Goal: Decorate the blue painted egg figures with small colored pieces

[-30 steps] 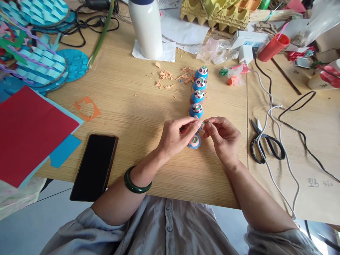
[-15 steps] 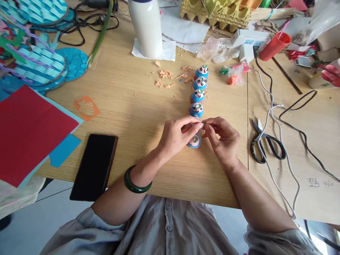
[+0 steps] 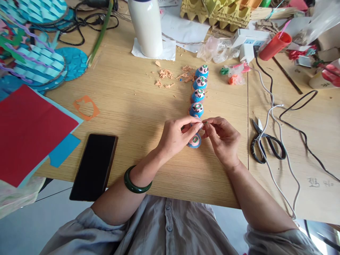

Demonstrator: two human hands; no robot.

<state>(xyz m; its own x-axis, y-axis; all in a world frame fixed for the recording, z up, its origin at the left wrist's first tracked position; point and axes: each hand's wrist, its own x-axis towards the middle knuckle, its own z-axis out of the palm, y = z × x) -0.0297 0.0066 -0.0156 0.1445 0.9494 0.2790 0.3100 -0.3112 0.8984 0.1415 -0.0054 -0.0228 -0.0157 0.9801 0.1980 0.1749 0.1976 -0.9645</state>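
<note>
My left hand (image 3: 177,132), with a dark green bangle (image 3: 138,179) on its wrist, is closed in a pinch above the table. Facing it from the right, my right hand (image 3: 224,138) pinches too, and the fingertips of both meet. Between them is something tiny and dark, too small to name. Under and beyond my fingers runs a column of several blue domed pieces (image 3: 199,83) with pink faces, dark marks and green rings. The nearest piece (image 3: 194,141) shows a green ring just below my fingertips. Part of the column is hidden by my hands.
Black scissors (image 3: 268,141) and white cables (image 3: 281,131) lie right of my right hand. A phone (image 3: 93,166) is at the left front edge, near red paper (image 3: 34,131). A white bottle (image 3: 147,30), orange scraps (image 3: 166,73) and a yellow egg tray (image 3: 216,14) are farther back.
</note>
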